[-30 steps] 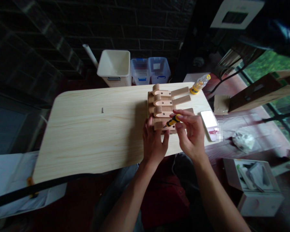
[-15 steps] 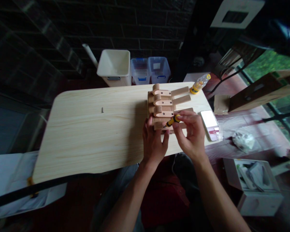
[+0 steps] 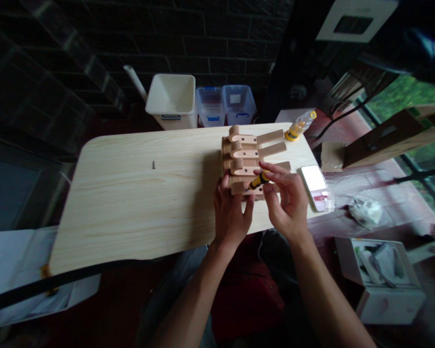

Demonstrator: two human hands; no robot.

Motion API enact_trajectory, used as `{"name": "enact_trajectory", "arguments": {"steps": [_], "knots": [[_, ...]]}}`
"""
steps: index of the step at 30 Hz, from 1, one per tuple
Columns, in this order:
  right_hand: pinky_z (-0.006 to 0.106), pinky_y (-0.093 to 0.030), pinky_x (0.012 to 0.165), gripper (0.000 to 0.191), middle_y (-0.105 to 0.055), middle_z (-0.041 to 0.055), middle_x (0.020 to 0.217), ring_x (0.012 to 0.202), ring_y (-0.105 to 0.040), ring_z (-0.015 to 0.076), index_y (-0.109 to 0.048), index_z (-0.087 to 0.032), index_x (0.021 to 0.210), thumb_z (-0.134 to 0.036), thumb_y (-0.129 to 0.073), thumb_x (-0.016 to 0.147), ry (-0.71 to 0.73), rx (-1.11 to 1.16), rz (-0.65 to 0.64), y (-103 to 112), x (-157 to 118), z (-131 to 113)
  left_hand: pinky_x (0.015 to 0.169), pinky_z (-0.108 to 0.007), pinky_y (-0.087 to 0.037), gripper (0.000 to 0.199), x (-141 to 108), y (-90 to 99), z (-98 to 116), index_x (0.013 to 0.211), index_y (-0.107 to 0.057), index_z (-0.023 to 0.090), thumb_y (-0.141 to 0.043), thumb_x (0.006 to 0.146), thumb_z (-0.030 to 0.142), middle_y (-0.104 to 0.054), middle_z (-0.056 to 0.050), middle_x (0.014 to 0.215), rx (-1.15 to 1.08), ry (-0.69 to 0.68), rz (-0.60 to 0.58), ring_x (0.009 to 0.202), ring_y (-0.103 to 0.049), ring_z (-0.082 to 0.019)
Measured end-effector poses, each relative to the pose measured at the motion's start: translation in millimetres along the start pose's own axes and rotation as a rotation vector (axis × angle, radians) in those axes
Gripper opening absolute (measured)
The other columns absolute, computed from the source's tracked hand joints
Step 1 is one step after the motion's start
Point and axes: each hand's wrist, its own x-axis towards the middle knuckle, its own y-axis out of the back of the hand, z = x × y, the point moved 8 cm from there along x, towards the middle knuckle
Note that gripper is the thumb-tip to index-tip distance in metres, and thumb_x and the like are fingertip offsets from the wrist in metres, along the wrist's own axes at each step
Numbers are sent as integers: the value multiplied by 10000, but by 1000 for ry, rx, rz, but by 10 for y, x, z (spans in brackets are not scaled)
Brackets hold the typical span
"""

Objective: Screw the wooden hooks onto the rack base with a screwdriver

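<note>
A wooden assembly [image 3: 245,153] lies toward the right of the table, with several rounded-end pieces fastened by dark screws and flat slats pointing right. My left hand [image 3: 232,212] grips its near left corner, fingers wrapped over the edge and thumb by the nearest piece. Between the fingers and thumb of my right hand [image 3: 286,198] is a yellow-and-black screwdriver [image 3: 259,180]. It is tilted, its tip down at a screw hole in the nearest rounded piece; the screw itself is too small to make out.
A small dark screw [image 3: 153,165] lies on the pale wooden table [image 3: 130,208]. At the right end are a clear bottle with yellow ends [image 3: 300,126] and a phone [image 3: 314,187]. Behind the table stand a cream bin [image 3: 171,96] and two clear plastic boxes [image 3: 238,101].
The fingers of my right hand have shifted and spread a little around the screwdriver handle. My left hand and the wooden assembly look the same.
</note>
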Motion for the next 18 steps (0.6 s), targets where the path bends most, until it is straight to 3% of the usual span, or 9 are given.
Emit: {"name": "enact_trajectory", "arguments": {"steps": [5, 11, 18], "knots": [[542, -629, 1128, 268, -735, 58, 1406, 1335, -723, 260, -672, -326, 1282, -204, -627, 1048, 3, -17, 4, -11, -2, 2, 1261, -660, -407, 421, 8, 1, 1, 1480, -554, 245, -589, 1081, 376, -305, -200, 1742, -2, 2, -12, 1608, -356, -412], [483, -641, 1035, 235, -735, 52, 1234, 1220, -738, 244, -690, -323, 1208, -198, -689, 1008, 35, -84, 30, 30, 20, -11, 1270, -657, -395, 414, 2, 19, 12, 1468, -576, 251, -612, 1071, 366, -311, -185, 1748, -9, -1, -9, 1610, -355, -408], [524, -633, 1071, 188, -714, 81, 1360, 1277, -719, 257, -679, -299, 1215, -229, -633, 1047, 22, -44, 16, 24, 15, -28, 1273, -654, -392, 398, 8, 8, 1, 1463, -581, 261, -588, 1082, 374, -295, -175, 1764, -10, 7, -12, 1627, -337, -401]]}}
